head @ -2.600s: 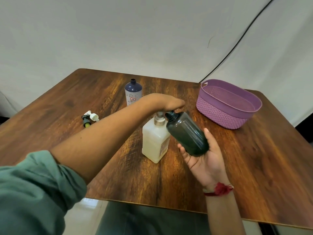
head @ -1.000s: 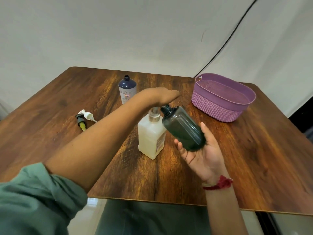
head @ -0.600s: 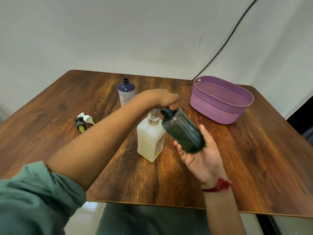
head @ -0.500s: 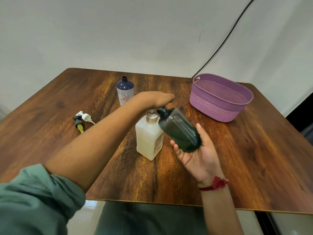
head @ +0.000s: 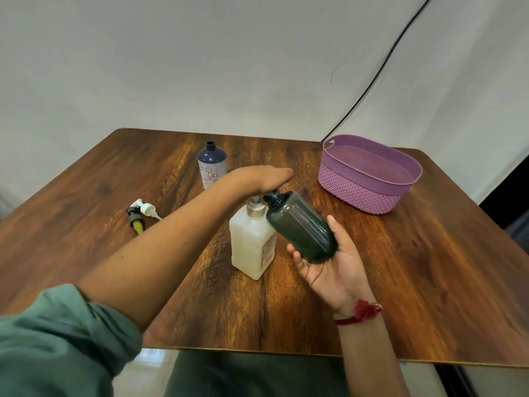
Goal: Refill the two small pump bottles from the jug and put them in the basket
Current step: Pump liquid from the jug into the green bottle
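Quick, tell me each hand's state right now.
Left hand: open, pressing the pump of the jug.
Right hand: holding the dark bottle.

We are looking down on a wooden worktop, its dark brown grain streaking into orange under soft, even light. Behind it a plain pale grey wall is filling the upper half of our view. A thin black cable is slanting down that wall and dropping behind the worktop's far edge. A small dark mark is showing on the wall just left of the cable. Below the near edge we are seeing a pale glossy floor reflecting a bright patch. At the far right a dark gap is showing past the wall's edge.
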